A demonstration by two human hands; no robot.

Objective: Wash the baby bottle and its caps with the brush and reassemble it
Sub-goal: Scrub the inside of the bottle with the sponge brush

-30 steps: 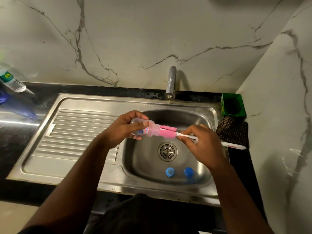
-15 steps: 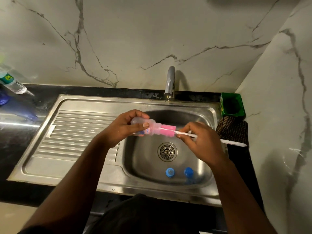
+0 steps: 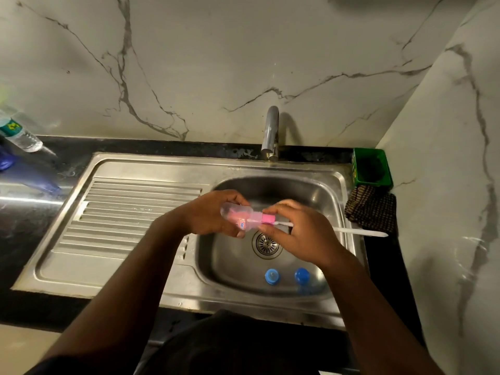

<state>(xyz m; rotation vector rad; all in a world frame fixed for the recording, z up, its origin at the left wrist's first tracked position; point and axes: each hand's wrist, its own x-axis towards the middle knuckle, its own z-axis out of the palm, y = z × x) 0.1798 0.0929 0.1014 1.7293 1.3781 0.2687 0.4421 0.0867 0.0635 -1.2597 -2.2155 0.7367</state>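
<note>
- While the brush point(image 3: 273, 220) sits with its pink head inside the baby bottle point(image 3: 238, 215), the inside scrub is judged under way, not finished.
- Left hand point(image 3: 209, 213): curled round the bottle body, holding it level above the sink point(image 3: 319, 185), just over the drain point(image 3: 266, 244).
- Right hand point(image 3: 300, 235): fingers pinch the brush at the bottle mouth; the white handle juts past the sink's right rim.
- Two blue caps point(image 3: 272, 276) lie apart from each other on the sink floor, nearer the viewer than the drain; whether they are washed cannot be told.
- Tap point(image 3: 270, 132), behind the sink: no water seen running.
- Judged left to do: rinse the bottle, brush the caps, reassemble.
</note>
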